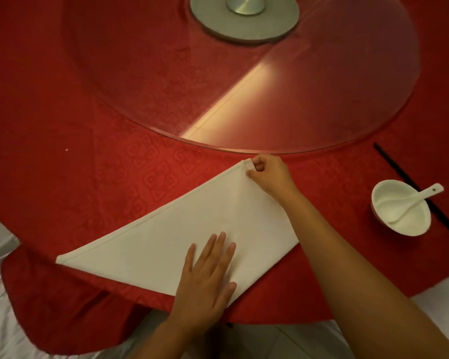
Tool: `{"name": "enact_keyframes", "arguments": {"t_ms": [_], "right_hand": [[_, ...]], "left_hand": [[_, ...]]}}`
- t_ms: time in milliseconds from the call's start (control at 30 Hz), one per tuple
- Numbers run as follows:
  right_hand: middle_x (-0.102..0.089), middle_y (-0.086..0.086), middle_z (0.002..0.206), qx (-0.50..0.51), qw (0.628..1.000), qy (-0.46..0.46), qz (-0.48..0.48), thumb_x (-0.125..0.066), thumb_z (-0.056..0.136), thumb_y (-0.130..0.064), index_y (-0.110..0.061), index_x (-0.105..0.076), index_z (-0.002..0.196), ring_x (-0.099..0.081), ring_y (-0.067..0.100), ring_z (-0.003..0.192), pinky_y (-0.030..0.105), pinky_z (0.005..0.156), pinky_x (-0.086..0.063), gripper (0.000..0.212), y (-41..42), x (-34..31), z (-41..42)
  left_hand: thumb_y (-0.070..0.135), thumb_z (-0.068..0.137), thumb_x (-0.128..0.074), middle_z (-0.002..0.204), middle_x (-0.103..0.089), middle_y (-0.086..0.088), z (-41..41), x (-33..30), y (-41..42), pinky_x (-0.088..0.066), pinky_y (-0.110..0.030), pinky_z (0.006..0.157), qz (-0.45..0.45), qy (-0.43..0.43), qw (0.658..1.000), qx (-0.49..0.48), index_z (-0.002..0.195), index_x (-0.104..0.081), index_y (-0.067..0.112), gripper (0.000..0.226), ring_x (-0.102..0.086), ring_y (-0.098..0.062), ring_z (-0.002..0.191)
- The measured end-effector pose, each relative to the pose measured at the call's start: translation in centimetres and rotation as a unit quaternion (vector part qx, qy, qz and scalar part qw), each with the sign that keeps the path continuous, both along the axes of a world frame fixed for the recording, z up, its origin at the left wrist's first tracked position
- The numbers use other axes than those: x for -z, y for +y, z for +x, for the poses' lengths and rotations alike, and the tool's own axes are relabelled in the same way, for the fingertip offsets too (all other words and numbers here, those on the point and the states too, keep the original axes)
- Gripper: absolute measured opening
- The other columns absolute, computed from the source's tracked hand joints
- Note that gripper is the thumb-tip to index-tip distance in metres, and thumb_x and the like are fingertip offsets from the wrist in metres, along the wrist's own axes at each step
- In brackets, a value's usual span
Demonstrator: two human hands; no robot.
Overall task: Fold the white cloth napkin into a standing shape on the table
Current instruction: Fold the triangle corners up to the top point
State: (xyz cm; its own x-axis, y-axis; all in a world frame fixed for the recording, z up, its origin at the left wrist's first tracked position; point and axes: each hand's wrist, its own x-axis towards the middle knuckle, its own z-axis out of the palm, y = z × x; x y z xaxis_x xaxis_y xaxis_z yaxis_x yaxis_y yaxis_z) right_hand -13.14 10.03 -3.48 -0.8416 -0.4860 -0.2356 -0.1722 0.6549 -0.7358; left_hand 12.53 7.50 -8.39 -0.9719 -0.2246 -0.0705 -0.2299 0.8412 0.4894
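Note:
The white cloth napkin lies flat on the red tablecloth, folded into a triangle with its long edge toward the near table edge. A right-hand flap is folded up so its corner meets the top point. My right hand pinches that top corner between thumb and fingers, just short of the glass turntable. My left hand lies flat, fingers straight, pressing the napkin's lower middle near the table edge.
A round glass turntable on a grey metal base covers the table's centre. At the right stands a white bowl with a white spoon in it, beside black chopsticks. Pale chair covers show below the table edge.

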Motion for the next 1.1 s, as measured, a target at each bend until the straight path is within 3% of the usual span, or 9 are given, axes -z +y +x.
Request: {"name": "enact_keyframes", "arguments": {"t_ms": [167,367,533,667,733,867,1100], "right_hand": [[-0.070,0.001,0.081,0.035,0.999,0.010,0.027,-0.059,0.084,-0.037,-0.019,-0.068,0.079,-0.065,0.025,0.087,0.040,0.082,-0.050,0.020,-0.4,1.3,-0.7],[-0.070,0.001,0.085,0.027,0.997,0.035,0.060,-0.058,0.083,-0.031,-0.018,-0.065,0.080,-0.063,0.026,0.090,0.046,0.090,-0.045,0.015,-0.6,2.0,-0.9],[-0.067,0.002,0.099,0.010,0.992,0.089,0.087,-0.058,0.083,-0.023,-0.017,-0.060,0.094,-0.058,0.023,0.100,0.035,0.090,-0.031,0.013,-0.3,2.2,-0.5],[-0.057,0.010,0.123,-0.038,0.940,0.308,0.141,-0.051,0.086,-0.028,-0.013,-0.053,0.121,-0.048,0.030,0.119,0.043,0.095,-0.034,0.038,1.3,1.8,1.7],[-0.045,0.009,0.143,-0.100,0.913,0.370,0.136,-0.041,0.088,-0.035,-0.014,-0.042,0.135,-0.035,0.028,0.135,0.050,0.106,-0.028,0.051,2.4,2.1,4.1],[-0.004,0.002,0.158,-0.230,0.913,0.276,0.193,-0.024,0.093,-0.049,-0.022,-0.007,0.148,0.000,0.019,0.145,0.050,0.114,0.006,0.063,4.3,5.1,6.9],[0.004,-0.002,0.158,-0.230,0.913,0.244,0.230,-0.018,0.093,-0.053,-0.026,0.005,0.147,0.014,0.012,0.143,0.050,0.113,0.013,0.065,4.2,5.1,6.8]], "left_hand": [[0.048,0.098,-0.013,0.158,-0.011,-0.001,-0.1,0.4,-0.1,-0.009,-0.052,0.110,-0.035,-0.021,0.999,0.024,0.149,-0.011,0.026,0.056,-0.008,-0.017,0.145],[0.040,0.099,-0.016,0.159,-0.009,0.000,0.0,0.6,0.1,-0.010,-0.054,0.110,-0.078,-0.035,0.995,0.048,0.149,-0.014,0.024,0.053,-0.009,-0.018,0.145],[0.039,0.099,-0.015,0.157,-0.015,-0.001,-0.1,0.7,0.1,-0.013,-0.056,0.108,-0.100,-0.048,0.992,0.064,0.149,-0.017,0.020,0.053,-0.011,-0.019,0.145],[0.039,0.099,-0.013,0.155,-0.022,-0.002,-0.3,0.5,0.1,-0.016,-0.057,0.106,-0.106,-0.060,0.990,0.065,0.148,-0.022,0.019,0.054,-0.013,-0.019,0.144],[0.040,0.099,-0.013,0.155,-0.023,-0.002,-0.4,0.4,0.1,-0.017,-0.057,0.106,-0.105,-0.061,0.991,0.064,0.147,-0.023,0.019,0.054,-0.015,-0.019,0.143],[0.049,0.097,-0.018,0.154,-0.024,-0.001,-0.6,0.4,0.0,-0.013,-0.057,0.108,-0.110,-0.078,0.988,0.072,0.147,-0.022,0.023,0.057,-0.015,-0.021,0.143],[0.051,0.095,-0.021,0.155,-0.021,-0.002,-0.6,0.2,0.0,-0.014,-0.060,0.106,-0.122,-0.096,0.985,0.079,0.147,-0.018,0.034,0.055,-0.011,-0.023,0.144]]}}
